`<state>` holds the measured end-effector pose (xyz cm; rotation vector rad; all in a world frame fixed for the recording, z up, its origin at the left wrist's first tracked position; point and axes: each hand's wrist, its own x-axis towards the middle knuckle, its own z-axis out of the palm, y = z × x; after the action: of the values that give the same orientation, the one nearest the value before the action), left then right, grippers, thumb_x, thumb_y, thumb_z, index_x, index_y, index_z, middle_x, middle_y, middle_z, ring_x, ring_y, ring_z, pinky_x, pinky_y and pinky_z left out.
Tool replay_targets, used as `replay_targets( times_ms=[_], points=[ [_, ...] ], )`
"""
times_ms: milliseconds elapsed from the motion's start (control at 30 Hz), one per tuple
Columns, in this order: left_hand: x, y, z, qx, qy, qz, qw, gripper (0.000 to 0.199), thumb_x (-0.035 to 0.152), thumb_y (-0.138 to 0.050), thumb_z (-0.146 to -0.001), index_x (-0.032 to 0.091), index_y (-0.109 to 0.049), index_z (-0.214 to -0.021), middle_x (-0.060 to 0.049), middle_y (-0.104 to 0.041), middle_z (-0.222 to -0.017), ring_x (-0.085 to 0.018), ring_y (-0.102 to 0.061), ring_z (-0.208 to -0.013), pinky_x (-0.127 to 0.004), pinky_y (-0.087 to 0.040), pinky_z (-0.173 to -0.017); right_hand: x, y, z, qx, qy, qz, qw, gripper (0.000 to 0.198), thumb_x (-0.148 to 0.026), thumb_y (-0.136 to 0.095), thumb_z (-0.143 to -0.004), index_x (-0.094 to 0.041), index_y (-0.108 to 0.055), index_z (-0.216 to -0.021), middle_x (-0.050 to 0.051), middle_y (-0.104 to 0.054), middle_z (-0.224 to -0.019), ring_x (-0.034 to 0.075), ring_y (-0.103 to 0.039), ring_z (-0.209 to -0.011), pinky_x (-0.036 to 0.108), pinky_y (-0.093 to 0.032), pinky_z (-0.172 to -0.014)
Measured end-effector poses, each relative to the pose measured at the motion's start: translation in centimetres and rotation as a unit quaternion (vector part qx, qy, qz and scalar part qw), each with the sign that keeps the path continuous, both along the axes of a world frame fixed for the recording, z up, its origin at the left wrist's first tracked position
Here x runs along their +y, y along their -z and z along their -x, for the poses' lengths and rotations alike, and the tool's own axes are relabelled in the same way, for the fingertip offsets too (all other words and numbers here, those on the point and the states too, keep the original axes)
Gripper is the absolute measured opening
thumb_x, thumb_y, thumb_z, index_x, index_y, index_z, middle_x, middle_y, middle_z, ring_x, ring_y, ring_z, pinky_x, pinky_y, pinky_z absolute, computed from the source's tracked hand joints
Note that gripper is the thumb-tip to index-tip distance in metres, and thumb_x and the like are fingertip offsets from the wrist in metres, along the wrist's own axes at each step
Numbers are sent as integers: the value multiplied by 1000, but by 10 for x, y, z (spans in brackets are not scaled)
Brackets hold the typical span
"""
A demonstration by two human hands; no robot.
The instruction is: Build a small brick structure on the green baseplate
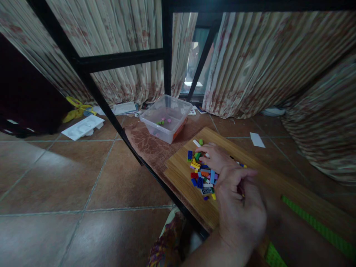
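Note:
My right hand (214, 156) reaches over a pile of small building bricks on a wooden board (180, 163). Its fingers are bent and apart, close to a green brick (198, 156) and a white brick (196, 143). Nearer to me, my left hand (240, 211) is held above the board with its fingers curled together; what lies inside them is mostly hidden. Around the pile are a yellow brick (195, 165), a blue brick (190, 155), a red brick (194, 175) and a grey printed brick (206, 191). A green studded baseplate (317, 224) lies partly hidden by my right forearm.
A clear plastic bin (158, 129) with a few bricks stands beyond the board on a brown mat (139, 135). A black metal frame (111, 118) crosses in front. A white tray (83, 127) and a paper (257, 139) lie on the tiles; curtains (250, 66) hang behind.

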<state>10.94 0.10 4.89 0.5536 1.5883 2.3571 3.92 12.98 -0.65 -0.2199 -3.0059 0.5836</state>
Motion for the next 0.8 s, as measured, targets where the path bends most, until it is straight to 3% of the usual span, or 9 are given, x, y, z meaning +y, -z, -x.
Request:
replay_targets(
  times_ms=[200, 400, 567, 667, 800],
  points=[
    [2, 3, 0, -11, -1, -2, 1000, 23, 7, -49, -84, 18, -69, -82, -4, -66, -83, -16, -61, -82, -32, -49, -80, 4, 15, -4, 47, 1, -4, 999, 27, -23, -69, -74, -24, -70, -102, 5, -69, -109, 23, -57, -100, 41, -43, -92],
    [2, 4, 0, -23, 4, 10, 1000, 24, 6, -49, -84, 18, -70, -84, -3, -66, -84, -15, -60, -82, -28, -48, -78, -7, 10, -1, 55, 8, -1, 998, 25, -19, -65, -77, -19, -70, -101, 8, -70, -102, 26, -58, -100, 43, -43, -95],
    [0, 5, 13, -101, -36, 15, 994, 15, 20, -54, -88, 18, -64, -99, -5, -67, -94, -16, -62, -87, -29, -48, -80, -10, -21, -39, 125, 75, 129, 981, 47, -27, -61, -82, -24, -56, -129, 7, -66, -121, 25, -61, -110, 42, -47, -95],
    [-1, 5, 30, -155, -76, 35, 984, 20, 30, -59, -86, 17, -61, -101, -6, -67, -94, -15, -62, -84, -29, -48, -77, -19, -45, -73, 132, 115, 171, 970, 47, -33, -58, -87, -29, -52, -133, 5, -65, -125, 25, -61, -113, 41, -48, -96],
    [-2, 7, 44, -176, 47, 38, 983, 25, 37, -65, -82, 14, -67, -90, -5, -68, -85, -15, -62, -77, -27, -47, -72, -36, -66, -101, 138, 105, 170, 970, 49, -27, -58, -86, -36, -52, -134, 2, -63, -129, 24, -60, -117, 43, -46, -102]
  ],
)
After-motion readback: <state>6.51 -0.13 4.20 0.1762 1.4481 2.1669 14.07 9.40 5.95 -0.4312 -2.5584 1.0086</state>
